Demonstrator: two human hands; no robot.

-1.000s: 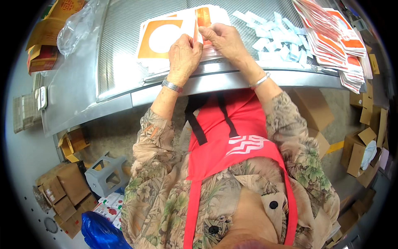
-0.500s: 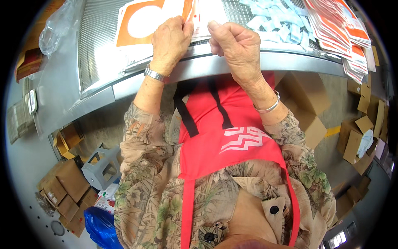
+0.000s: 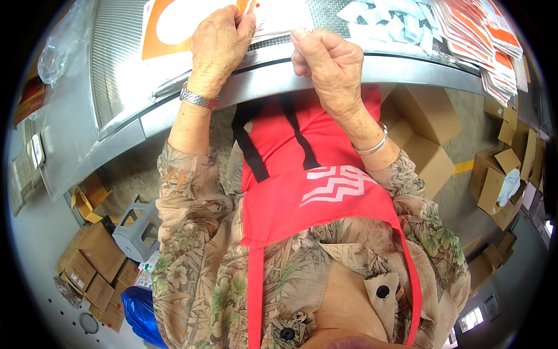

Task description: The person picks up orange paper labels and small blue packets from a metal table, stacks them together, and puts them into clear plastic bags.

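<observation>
Closest to us are a leaf-patterned shirt [image 3: 195, 232] and a red apron [image 3: 325, 203] with a white zigzag print and black straps [image 3: 249, 148]. Beyond them, both forearms reach up toward the metal desk [image 3: 401, 71].

The right hand [image 3: 334, 64], with a silver bangle [image 3: 376, 144] at its wrist, is over the front edge of the desk. Its fingers are curled in and its thumb lies against the index finger; we cannot tell whether anything small is caught between them. The left hand [image 3: 224, 41], with a watch [image 3: 198, 98] on its wrist, pinches an orange-and-white card [image 3: 251, 8] near the top of our view, over the desk.

To its left lies a flat sheet [image 3: 150, 43] in orange with a white circle; to its right we see a white sheet [image 3: 282, 20]. Further right, pale blue strips [image 3: 378, 26] are scattered on the desk, beside a tall pile of cards [image 3: 465, 41].

Down on the floor, we see a grey stool [image 3: 135, 235], a blue bag [image 3: 142, 314] and stacked boxes [image 3: 96, 256] at left, with an open carton [image 3: 433, 116] at right, partly under the desk.
</observation>
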